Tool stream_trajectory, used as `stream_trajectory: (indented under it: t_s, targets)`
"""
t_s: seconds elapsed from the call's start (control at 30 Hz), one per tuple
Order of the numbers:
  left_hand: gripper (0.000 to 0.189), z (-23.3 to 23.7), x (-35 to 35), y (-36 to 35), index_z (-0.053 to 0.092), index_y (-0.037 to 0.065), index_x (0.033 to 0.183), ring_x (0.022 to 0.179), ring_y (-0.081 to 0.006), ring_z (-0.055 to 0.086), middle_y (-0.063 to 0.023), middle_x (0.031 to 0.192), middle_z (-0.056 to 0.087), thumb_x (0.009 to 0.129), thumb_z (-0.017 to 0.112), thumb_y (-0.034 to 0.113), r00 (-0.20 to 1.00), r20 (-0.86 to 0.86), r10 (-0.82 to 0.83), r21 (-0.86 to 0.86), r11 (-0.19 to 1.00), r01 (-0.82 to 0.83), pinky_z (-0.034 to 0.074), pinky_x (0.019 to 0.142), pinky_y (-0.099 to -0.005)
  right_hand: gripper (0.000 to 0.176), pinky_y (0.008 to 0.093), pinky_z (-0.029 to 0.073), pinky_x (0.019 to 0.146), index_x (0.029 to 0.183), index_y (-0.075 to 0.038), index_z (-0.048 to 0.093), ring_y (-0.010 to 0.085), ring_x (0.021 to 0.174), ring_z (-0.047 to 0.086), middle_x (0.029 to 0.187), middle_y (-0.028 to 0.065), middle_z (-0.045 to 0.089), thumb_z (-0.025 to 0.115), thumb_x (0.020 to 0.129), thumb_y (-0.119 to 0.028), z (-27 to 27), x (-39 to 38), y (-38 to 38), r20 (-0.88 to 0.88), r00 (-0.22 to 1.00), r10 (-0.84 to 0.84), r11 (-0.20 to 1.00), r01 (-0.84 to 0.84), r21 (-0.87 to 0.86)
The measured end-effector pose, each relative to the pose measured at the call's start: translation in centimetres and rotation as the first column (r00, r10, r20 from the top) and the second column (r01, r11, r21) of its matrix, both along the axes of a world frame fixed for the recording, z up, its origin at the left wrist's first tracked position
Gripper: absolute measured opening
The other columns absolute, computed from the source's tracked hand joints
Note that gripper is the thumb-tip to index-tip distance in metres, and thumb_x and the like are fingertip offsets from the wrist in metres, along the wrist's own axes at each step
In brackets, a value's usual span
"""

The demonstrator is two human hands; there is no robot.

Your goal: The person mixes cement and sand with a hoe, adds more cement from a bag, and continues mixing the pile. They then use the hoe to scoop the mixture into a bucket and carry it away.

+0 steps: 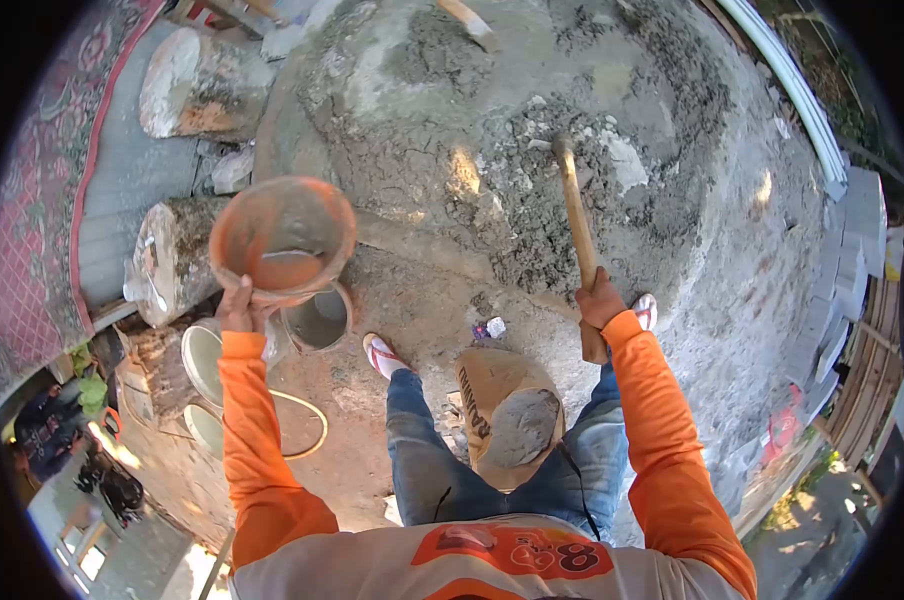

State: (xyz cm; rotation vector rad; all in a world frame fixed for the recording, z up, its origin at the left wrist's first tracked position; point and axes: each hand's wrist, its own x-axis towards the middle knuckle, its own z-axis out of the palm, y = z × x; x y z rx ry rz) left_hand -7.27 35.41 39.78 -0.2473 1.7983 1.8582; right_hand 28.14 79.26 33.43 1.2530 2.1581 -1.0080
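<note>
Round, smeared bucket (pixel 234 215) hung left of lumpy mortar (pixel 532 215), left fingers (pixel 240 300) clasping its edge; right fingers (pixel 600 297) wrapped wooden handle (pixel 578 222) tightly.

Bucket (pixel 244 226) is on the left, orange with grey cement-like smears on the inside wall, raised, mouth up and open to view, held at its near rim; can't tell whether the wet-looking patch at the bottom is liquid or residue. Hoe-type tool (pixel 578 215) is right of centre, plain wooden handle running near to far with a slight lean left, gripped close to its near end, head down at the far end. Grey mix (pixel 542 225) around that head is wet, lumpy and uneven, spread across the far ground.
</note>
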Motion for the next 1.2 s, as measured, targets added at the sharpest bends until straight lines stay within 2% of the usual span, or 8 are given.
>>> stream_trajectory:
  t_s: [0.1,0.17,0.3,0.53,0.67,0.8,0.93,1.2]
  targets:
    - [0.031,-5.7,-0.5,12.7,0.057,0.003,0.104,0.062,-0.0151,0.059,-0.0046,0.08,0.062,0.082,0.064,0.024,0.983,-0.066,-0.172,-0.226,0.962,0.153,0.051,0.054,-0.0293,0.052,0.047,0.046,0.076,0.116,0.006,0.025,0.0461,0.083,0.058,0.085,0.032,0.059,0.051,0.078,-0.019,0.2,0.6,-0.1,-0.021,0.997,-0.08,0.995,0.079,-0.055]
    - [0.036,-8.7,-0.4,21.8,0.061,-0.003,0.088,0.062,-0.0159,0.054,-0.0094,0.073,0.062,0.073,0.071,0.028,0.808,-0.266,-0.526,-0.649,0.718,0.254,0.045,0.06,-0.0316,0.054,0.0473,0.046,0.077,0.117,0.006,0.022,0.0461,0.084,0.058,0.086,0.0322,0.059,0.051,0.078,-0.018,0.4,0.8,-0.2,-0.026,0.992,-0.123,0.989,0.121,-0.091]
    - [0.035,-10.0,5.3,37.8,0.059,0.005,0.101,0.089,-0.0352,0.06,-0.0178,0.09,0.064,0.075,0.064,0.027,0.614,-0.207,-0.761,-0.842,0.458,0.284,0.046,0.08,-0.041,0.062,0.0457,0.046,0.079,0.123,0.008,0.016,0.0447,0.085,0.059,0.088,0.0311,0.059,0.05,0.078,-0.018,1.0,1.1,-0.2,-0.04,0.981,-0.191,0.975,0.185,-0.121]
    - [0.028,-9.0,11.9,45.8,0.054,0.006,0.099,0.091,-0.0366,0.059,-0.0175,0.092,0.062,0.078,0.061,0.024,0.425,-0.104,-0.899,-0.966,0.193,0.172,0.045,0.08,-0.0449,0.076,0.0433,0.045,0.082,0.132,0.01,0.004,0.0453,0.088,0.058,0.094,0.0317,0.059,0.049,0.079,-0.02,2.1,1.4,0.4,-0.022,0.978,-0.209,0.962,0.202,-0.183]
    - [0.032,-10.3,10.3,40.0,0.054,0.003,0.095,0.084,-0.0323,0.062,-0.0183,0.09,0.063,0.075,0.066,0.024,0.641,-0.425,-0.639,-0.795,0.602,0.074,0.047,0.069,-0.0433,0.075,0.0437,0.044,0.084,0.133,0.011,0.007,0.0461,0.091,0.057,0.096,0.0343,0.057,0.049,0.08,-0.022,2.1,1.3,0.4,-0.019,0.968,-0.25,0.941,0.238,-0.242]
    - [0.039,-10.6,10.9,26.8,0.049,0.001,0.111,0.091,-0.0245,0.06,-0.0129,0.104,0.059,0.078,0.061,0.019,0.989,0.139,0.043,-0.574,0.818,0.045,0.055,0.063,-0.0406,0.072,0.0441,0.046,0.081,0.13,0.01,0.008,0.0444,0.088,0.058,0.092,0.0326,0.058,0.049,0.078,-0.019,1.1,1.3,-0.1,-0.018,0.982,-0.187,0.966,0.181,-0.186]
    - [0.039,-23.5,17.0,8.3,0.041,0.002,0.119,0.104,-0.0376,0.053,-0.0208,0.117,0.05,0.086,0.053,0.017,0.774,0.533,0.342,-0.045,0.925,-0.378,0.052,0.08,-0.0538,0.061,0.0459,0.048,0.072,0.126,0.004,0.024,0.0429,0.082,0.06,0.09,0.0317,0.059,0.051,0.079,-0.022,-0.1,1.5,-0.2,-0.075,0.984,-0.161,0.981,0.151,-0.122]
    - [0.039,-31.9,29.1,-1.3,0.043,0.007,0.117,0.105,-0.0346,0.053,-0.0159,0.114,0.054,0.079,0.052,0.005,0.441,0.617,0.652,-0.158,0.651,-0.742,0.047,0.087,-0.0556,0.04,0.0313,0.047,0.043,0.119,-0.003,0.037,0.0166,0.051,0.051,0.074,0.0081,0.05,0.05,0.082,-0.012,0.6,0.4,-2.3,-0.097,0.923,-0.372,0.88,0.318,-0.352]
